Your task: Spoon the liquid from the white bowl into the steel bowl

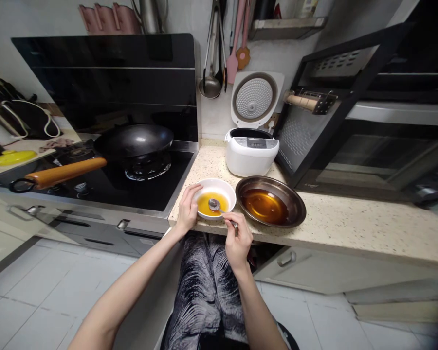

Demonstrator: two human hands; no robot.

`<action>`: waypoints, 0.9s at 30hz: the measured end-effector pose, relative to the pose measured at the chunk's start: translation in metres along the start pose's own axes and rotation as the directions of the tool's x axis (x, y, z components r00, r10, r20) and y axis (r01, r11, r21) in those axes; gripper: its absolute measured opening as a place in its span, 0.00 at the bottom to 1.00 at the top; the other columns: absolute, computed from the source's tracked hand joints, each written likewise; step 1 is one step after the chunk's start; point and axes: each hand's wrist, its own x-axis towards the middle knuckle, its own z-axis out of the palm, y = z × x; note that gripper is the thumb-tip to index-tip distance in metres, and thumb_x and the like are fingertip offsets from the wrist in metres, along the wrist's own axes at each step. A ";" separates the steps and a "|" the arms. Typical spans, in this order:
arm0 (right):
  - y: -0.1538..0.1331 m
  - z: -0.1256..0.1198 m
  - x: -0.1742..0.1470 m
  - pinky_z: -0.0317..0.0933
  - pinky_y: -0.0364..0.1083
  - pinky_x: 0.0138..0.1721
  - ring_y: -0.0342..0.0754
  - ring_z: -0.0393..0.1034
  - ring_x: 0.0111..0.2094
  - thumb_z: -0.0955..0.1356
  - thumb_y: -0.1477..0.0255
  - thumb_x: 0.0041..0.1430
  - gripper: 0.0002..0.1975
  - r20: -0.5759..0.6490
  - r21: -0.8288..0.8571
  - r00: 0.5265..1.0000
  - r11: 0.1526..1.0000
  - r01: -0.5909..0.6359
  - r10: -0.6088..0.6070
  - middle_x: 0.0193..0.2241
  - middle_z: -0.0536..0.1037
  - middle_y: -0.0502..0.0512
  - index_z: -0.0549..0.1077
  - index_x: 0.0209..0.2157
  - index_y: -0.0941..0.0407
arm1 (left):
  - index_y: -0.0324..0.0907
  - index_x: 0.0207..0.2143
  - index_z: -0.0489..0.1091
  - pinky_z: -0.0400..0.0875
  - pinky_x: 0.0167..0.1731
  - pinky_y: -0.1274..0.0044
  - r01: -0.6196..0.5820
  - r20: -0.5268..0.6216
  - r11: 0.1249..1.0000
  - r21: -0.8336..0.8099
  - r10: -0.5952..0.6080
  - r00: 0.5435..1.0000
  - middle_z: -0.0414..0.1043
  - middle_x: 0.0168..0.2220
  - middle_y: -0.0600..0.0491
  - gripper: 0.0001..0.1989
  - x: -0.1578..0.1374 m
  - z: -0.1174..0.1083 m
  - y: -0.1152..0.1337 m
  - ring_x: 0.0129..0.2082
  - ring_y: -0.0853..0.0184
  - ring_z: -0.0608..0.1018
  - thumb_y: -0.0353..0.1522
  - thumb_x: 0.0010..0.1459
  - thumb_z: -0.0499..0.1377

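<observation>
A white bowl (230,190) with a shallow layer of yellow-orange liquid stands near the counter's front edge. My left hand (187,208) grips its left rim, fingers along the outside and over the edge. Between the thumb and fingers of my right hand (238,238) is the handle of a metal spoon (214,204). The spoon's head rests in the liquid, inside the bowl. Just to the right, close beside the bowl, sits a wide dark metal basin (300,206) holding amber-brown liquid.
Behind the bowls, a white rice cooker (252,154) has its lid raised. A black wok (135,141) with a wooden handle sits on the gas stove (156,194) at left. At right stands a black rack with an oven (379,155). Utensils (210,87) hang on the wall.
</observation>
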 end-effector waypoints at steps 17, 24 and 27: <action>0.001 0.001 -0.002 0.70 0.46 0.42 0.46 0.77 0.38 0.65 0.75 0.69 0.07 -0.002 0.041 0.996 0.995 -0.092 0.092 0.34 0.81 0.52 0.76 0.37 0.54 | 0.40 0.57 0.71 0.68 0.60 0.56 -0.037 -0.012 0.999 -0.004 0.037 0.999 0.72 0.58 0.39 0.28 -0.002 0.000 -0.003 0.59 0.52 0.74 0.46 0.71 0.42; 0.007 0.007 -0.008 0.70 0.45 0.42 0.45 0.76 0.38 0.65 0.73 0.69 0.07 -0.005 0.141 0.978 0.968 -0.206 0.209 0.36 0.81 0.53 0.76 0.38 0.54 | 0.39 0.56 0.71 0.68 0.60 0.57 -0.034 -0.013 0.999 -0.011 0.034 0.999 0.72 0.58 0.39 0.30 -0.001 0.000 -0.004 0.59 0.51 0.74 0.49 0.71 0.40; 0.007 0.008 -0.009 0.70 0.46 0.42 0.46 0.76 0.38 0.66 0.72 0.69 0.07 -0.029 0.178 0.971 0.957 -0.229 0.238 0.36 0.81 0.53 0.76 0.38 0.54 | 0.39 0.56 0.71 0.68 0.60 0.57 -0.029 -0.008 1.000 -0.008 0.029 1.000 0.72 0.57 0.39 0.31 -0.001 0.001 -0.004 0.59 0.52 0.74 0.49 0.71 0.40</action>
